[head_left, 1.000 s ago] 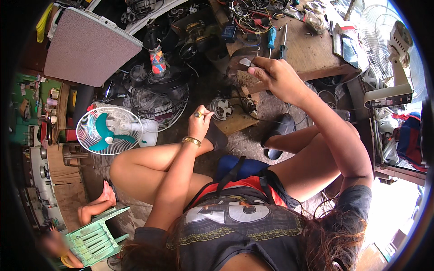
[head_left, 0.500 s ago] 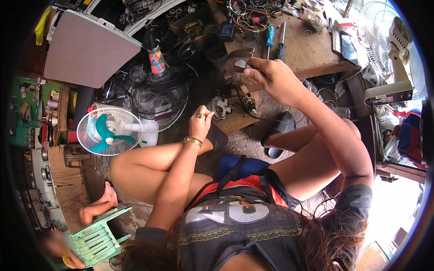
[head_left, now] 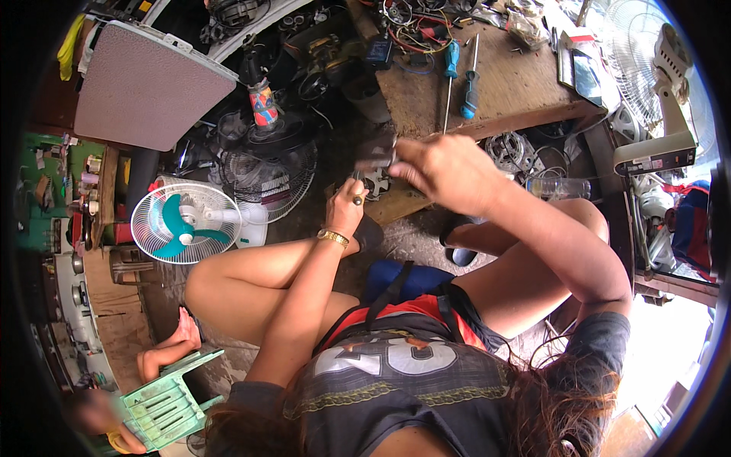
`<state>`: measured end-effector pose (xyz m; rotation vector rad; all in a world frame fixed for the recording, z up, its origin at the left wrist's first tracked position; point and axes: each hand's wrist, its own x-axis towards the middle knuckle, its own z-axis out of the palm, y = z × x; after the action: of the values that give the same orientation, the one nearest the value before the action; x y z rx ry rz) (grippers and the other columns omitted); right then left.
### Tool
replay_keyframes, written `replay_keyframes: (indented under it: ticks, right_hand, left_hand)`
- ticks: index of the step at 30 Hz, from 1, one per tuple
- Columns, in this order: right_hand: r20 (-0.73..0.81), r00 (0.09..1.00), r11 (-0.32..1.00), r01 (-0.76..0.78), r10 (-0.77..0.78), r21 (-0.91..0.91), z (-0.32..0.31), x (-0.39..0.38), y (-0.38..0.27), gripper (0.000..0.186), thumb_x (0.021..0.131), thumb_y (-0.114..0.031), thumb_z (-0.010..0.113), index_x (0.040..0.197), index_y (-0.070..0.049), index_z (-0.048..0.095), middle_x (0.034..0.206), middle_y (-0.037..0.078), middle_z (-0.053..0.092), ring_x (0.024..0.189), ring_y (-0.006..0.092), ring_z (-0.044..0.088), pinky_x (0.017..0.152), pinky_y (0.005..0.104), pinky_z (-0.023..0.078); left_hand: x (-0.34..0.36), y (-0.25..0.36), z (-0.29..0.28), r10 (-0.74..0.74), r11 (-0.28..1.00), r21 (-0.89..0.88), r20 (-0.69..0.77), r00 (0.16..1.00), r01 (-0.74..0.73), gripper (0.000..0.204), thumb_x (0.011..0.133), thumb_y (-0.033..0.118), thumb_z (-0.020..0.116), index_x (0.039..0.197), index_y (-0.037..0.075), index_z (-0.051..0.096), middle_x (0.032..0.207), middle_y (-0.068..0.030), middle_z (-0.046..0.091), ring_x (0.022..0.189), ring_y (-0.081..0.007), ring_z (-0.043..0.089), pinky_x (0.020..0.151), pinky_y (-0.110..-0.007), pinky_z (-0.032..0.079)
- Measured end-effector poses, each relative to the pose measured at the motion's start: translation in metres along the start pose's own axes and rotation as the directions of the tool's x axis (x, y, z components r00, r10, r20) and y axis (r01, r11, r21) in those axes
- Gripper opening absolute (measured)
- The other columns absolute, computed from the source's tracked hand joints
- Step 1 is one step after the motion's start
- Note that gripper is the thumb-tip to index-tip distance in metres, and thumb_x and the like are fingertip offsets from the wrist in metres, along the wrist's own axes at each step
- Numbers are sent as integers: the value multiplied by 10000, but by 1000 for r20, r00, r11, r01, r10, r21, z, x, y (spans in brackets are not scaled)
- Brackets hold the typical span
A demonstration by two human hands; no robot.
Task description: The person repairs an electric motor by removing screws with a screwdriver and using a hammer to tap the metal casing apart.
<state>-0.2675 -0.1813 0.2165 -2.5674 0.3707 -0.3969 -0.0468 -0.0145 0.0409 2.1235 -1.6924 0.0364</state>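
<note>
seated low at a cluttered wooden desk, knees up, with fan parts all around: a white desk fan with teal blades well off to the left of the left grip, a dark wire fan guard just beyond it, two blue-handled screwdrivers on the desk above the right grip.

work looks partway through, by judgement: small fan motor out of any housing, resting on a wooden block just ahead of both grips, not yet closed up or refitted; tools lying idle on the desk.

right grip curled, fingers pressed onto a small dark part held just above the motor; blurred, so exact pinch hard to tell. left grip closed around a thin tool, tip toward the motor, gold bracelet at the wrist.

motor between the two grips, touching or nearly touching both, directly below the right fingertips.
</note>
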Motion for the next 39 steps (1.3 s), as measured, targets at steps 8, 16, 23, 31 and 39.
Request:
replay_keyframes:
  ticks: [8, 16, 23, 31, 39]
  right_hand:
    - [-29, 999, 987, 38, -34, 153, 9, 4, -5, 301, 985, -395, 512, 978, -106, 597, 672, 182, 638, 697, 423, 646, 611, 525, 518]
    - [-90, 994, 977, -39, 60, 211, 2, 12, 8, 314, 985, -377, 532, 1025, -80, 629, 742, 211, 654, 756, 439, 635, 670, 536, 499]
    - [-64, 994, 976, -76, 90, 203, 0, 9, 14, 318, 982, -376, 540, 1021, -75, 635, 769, 213, 663, 780, 434, 640, 682, 529, 503]
    - [-94, 992, 972, -64, 87, 224, 5, 12, 13, 344, 982, -391, 535, 1060, -74, 646, 771, 210, 670, 779, 433, 646, 686, 519, 509]
    - [-78, 993, 977, -66, 84, 204, 5, 10, 14, 357, 984, -411, 526, 1070, -86, 646, 775, 210, 674, 785, 434, 653, 697, 517, 519]
  left_hand:
    - [0, -12, -10, -148, 969, -217, -115, 982, 120, 151, 859, 46, 670, 847, 18, 522, 832, -170, 661, 759, -356, 672, 635, -428, 525]
    - [0, -12, -13, -193, 939, -310, -108, 975, 151, 192, 877, 50, 686, 831, -2, 507, 771, -151, 632, 696, -328, 653, 597, -394, 503]
    - [1, -12, -13, -169, 952, -266, -42, 985, 152, 186, 881, 67, 687, 855, 2, 514, 749, -156, 632, 698, -341, 661, 607, -401, 519]
    - [-4, -14, -4, -115, 971, -217, -68, 991, 98, 192, 874, 65, 701, 841, 0, 524, 729, -145, 619, 681, -310, 660, 607, -383, 505]
    - [0, -7, -7, -82, 981, -179, -65, 995, 69, 189, 877, 44, 688, 837, -5, 510, 735, -151, 605, 663, -322, 636, 596, -395, 492]
